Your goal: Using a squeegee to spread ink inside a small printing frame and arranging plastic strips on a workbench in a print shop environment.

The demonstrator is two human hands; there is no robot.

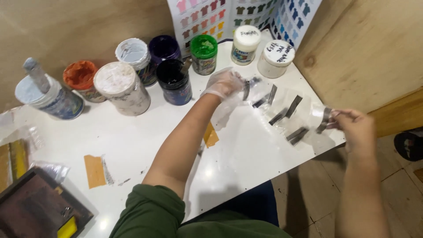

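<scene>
While the head camera is looking down over a white tabletop (132, 136), the left hand (224, 83), wearing a thin clear glove, is pinching one end of a clear plastic sheet (286, 110) that carries several short dark strips. At the other end, the right hand (359, 132), bare, is pinching the sheet's right edge between thumb and fingers, out past the tabletop's right edge. The sheet is hanging stretched between both hands, just above the right part of the tabletop.

Along the far side a row of paint jars is standing: a white jar with a stick (46, 94) at the far left, an orange jar (81, 79), a large white-smeared jar (122, 88), another white-topped jar (134, 55), a purple jar (164, 47), a black jar (174, 81) just left of the gloved hand, a green jar (203, 53), and two white-lidded tubs (246, 44) (276, 58) farther right. Behind them a colour chart of small shirts (220, 17) is leaning against the wooden wall. Pieces of tan tape (94, 171) are sticking to the tabletop, nearer the person. At the near left corner a dark wooden frame (37, 209) is lying. A green sleeve (150, 213) is covering the upper left arm.
</scene>
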